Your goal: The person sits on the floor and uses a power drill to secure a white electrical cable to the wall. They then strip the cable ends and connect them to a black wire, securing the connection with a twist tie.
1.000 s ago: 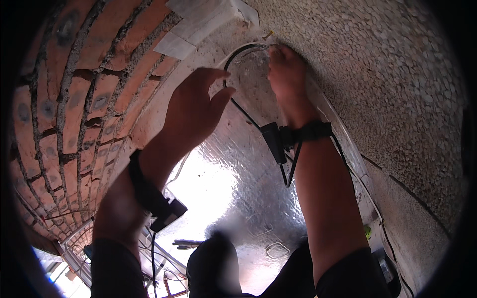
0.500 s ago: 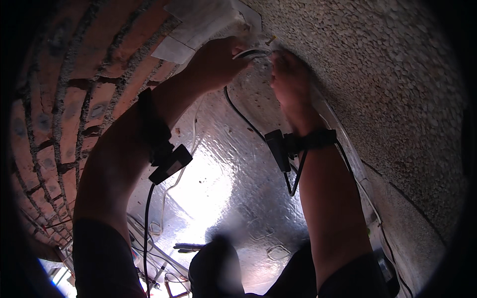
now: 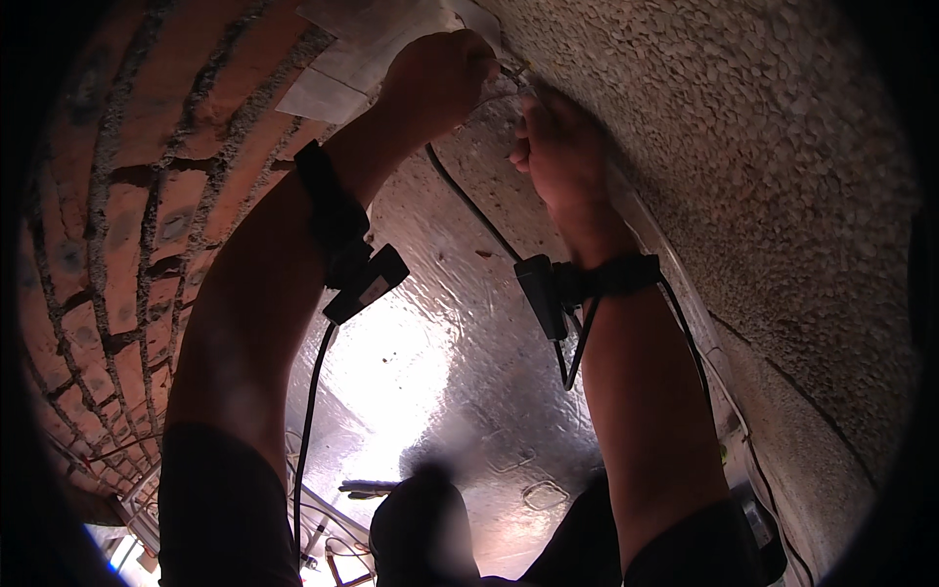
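Observation:
Both of my hands work close together at the far end, where the pebbled wall meets the light block. My left hand (image 3: 438, 76) is closed, its fingertips pinched by a small dark, thin piece (image 3: 510, 73) against the wall; what they grip is partly hidden. Below and to the right, my right hand (image 3: 565, 152) is closed with thumb and forefinger on a thin white cable (image 3: 501, 96). That cable bends across the gap between the two hands. Each forearm wears a black strap with a small black box, the left box (image 3: 370, 284) and the right box (image 3: 538, 293).
A red brick wall (image 3: 127, 215) rises on the left and a pebbled wall (image 3: 763, 127) on the right. Shiny silver sheeting (image 3: 469, 342) covers the surface between. Black cords (image 3: 469, 205) run from the boxes. A dark slim tool (image 3: 369, 487) lies by my knee.
My left hand has moved up and to the right, toward the wall. The white cable's bend between my hands looks thinner and flatter. My right hand has shifted only slightly.

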Tool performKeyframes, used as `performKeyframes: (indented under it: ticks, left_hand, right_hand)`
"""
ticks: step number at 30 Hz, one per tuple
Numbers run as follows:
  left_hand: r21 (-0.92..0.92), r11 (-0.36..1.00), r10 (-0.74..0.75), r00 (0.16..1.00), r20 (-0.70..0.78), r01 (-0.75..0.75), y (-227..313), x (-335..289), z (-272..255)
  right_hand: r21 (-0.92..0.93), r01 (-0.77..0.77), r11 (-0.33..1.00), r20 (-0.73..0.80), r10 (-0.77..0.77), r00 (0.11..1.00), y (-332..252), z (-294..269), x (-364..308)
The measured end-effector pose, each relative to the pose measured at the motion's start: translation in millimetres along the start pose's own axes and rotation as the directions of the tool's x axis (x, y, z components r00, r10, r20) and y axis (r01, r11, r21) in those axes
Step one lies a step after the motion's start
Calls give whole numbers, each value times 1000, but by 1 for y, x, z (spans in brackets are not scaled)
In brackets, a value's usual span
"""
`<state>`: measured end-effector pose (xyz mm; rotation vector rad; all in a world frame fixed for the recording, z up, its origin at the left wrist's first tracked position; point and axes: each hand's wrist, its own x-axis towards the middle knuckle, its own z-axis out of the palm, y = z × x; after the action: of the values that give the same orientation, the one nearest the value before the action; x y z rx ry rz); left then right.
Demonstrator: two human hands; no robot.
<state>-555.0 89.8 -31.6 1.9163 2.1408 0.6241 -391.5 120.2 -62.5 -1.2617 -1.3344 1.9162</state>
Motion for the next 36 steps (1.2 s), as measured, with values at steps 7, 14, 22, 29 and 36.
performKeyframes:
  ticks: [7,14,22,29,36]
  left_hand:
    - [-22,995,89,987,-138,-93,-11,-9,6]
    - [-179,937,-291,953,81,302,-25,-31,18]
    - [-371,854,-368,927,65,365,-28,-28,20]
    - [-298,915,-286,958,1,273,-39,-23,26]
    - [-372,857,-369,929,37,356,-36,-23,25]
  right_hand:
    - [-18,-2,1000,5,2,1000,-1,5,0]
    - [-133,71,989,-38,-76,996,5,8,2]
    - [-486,529,695,-62,-632,773,17,4,-4]
    - [-96,165,982,-33,-168,985,20,9,-54]
    - [820,-116,561,71,102,992,17,23,-30]
